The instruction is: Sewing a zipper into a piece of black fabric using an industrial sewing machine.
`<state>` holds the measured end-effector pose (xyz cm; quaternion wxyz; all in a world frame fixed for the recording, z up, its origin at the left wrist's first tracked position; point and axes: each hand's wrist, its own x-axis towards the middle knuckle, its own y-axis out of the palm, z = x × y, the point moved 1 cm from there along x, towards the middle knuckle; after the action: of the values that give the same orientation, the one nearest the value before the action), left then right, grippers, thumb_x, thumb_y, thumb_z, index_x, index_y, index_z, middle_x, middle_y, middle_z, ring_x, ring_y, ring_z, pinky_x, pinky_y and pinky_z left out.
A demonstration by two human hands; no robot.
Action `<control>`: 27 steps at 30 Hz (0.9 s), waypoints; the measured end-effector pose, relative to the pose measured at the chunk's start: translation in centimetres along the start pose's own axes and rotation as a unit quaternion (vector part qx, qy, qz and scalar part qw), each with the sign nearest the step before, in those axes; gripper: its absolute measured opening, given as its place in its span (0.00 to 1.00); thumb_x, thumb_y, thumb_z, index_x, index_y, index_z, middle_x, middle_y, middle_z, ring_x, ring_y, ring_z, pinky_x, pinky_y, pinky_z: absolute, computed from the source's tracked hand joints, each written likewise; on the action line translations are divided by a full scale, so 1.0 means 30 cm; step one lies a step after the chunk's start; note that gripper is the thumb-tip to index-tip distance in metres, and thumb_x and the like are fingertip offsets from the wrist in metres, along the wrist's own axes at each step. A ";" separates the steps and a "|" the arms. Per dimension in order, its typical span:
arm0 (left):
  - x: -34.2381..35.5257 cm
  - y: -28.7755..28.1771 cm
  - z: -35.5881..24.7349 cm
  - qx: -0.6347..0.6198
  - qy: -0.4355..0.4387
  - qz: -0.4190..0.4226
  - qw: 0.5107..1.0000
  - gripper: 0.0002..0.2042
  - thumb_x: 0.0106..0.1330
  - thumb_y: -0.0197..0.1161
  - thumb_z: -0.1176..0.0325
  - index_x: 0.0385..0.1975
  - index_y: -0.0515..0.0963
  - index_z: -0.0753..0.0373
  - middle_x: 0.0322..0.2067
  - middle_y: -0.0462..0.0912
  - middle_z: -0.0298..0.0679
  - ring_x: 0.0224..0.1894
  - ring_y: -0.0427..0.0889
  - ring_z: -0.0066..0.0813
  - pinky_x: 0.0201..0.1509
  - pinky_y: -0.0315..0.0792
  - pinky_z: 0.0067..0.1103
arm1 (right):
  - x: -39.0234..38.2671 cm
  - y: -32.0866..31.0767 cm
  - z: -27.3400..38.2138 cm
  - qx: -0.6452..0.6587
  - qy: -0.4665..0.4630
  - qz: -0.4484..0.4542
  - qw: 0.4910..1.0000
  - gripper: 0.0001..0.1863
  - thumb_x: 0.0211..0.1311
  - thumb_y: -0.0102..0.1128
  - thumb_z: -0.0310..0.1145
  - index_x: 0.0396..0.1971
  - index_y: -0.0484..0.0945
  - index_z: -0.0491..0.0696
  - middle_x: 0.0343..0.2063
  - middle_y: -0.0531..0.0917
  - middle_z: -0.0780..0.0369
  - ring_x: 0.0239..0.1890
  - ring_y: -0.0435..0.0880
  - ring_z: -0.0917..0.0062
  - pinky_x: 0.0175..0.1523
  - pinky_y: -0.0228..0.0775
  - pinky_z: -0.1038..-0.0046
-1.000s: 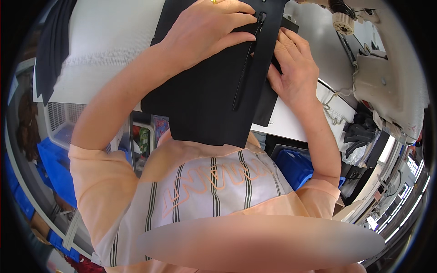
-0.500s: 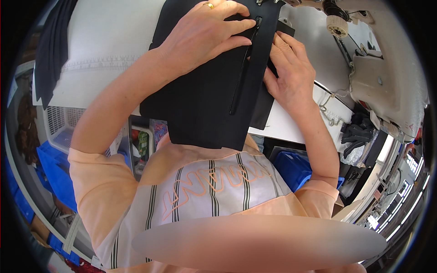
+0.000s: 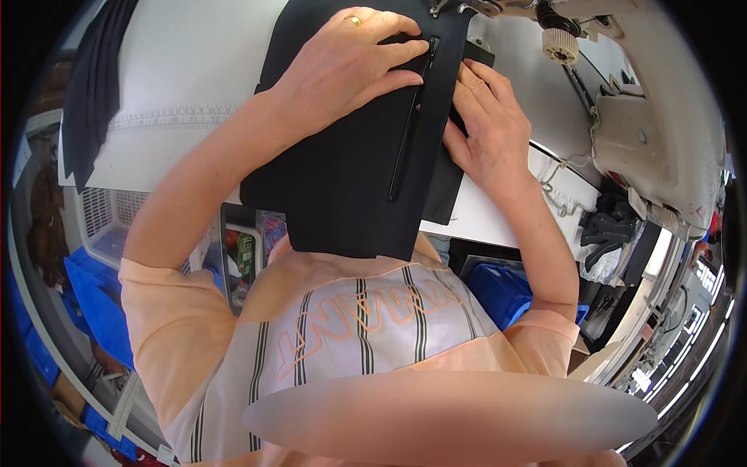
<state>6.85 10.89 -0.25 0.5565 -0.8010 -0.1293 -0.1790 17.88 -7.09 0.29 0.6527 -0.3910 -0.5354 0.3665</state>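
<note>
A black fabric panel [image 3: 327,194] with a long zipper [image 3: 411,124] lies under the sewing machine's foot [image 3: 438,9] and hangs over the near table edge toward my body. My left hand [image 3: 350,66], with a gold ring, lies on the panel with fingers spread, their tips beside the zipper's upper end. My right hand [image 3: 490,132] grips the panel's right edge with bent fingers, over a second dark layer [image 3: 447,194]; its fingertips are partly hidden.
White table [image 3: 179,62] with printed rulers and a dark fabric pile [image 3: 89,117] on the left. Machine body [image 3: 661,148] with handwheel at right, beside black items [image 3: 603,233]. Below stand a white basket [image 3: 105,222] and blue bins [image 3: 97,303] [image 3: 498,292].
Both hands and the black panel have shifted slightly toward my body and a little left, drawing the zipper lower in the view. The hands keep much the same shape.
</note>
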 end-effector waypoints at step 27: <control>0.057 0.010 0.034 0.093 0.019 -0.008 0.995 0.20 0.59 0.64 0.53 0.50 0.79 0.53 0.53 0.76 0.30 0.53 0.74 0.33 0.65 0.56 0.45 | 0.044 0.005 -0.074 -0.012 -0.026 0.015 0.999 0.28 0.39 0.70 0.33 0.46 0.77 0.44 0.52 0.77 0.61 0.54 0.74 0.65 0.55 0.71 0.65</control>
<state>8.67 11.75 -0.08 0.6295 -0.7411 -0.1416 -0.1856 20.27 -6.09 0.42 0.6284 -0.3973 -0.5507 0.3794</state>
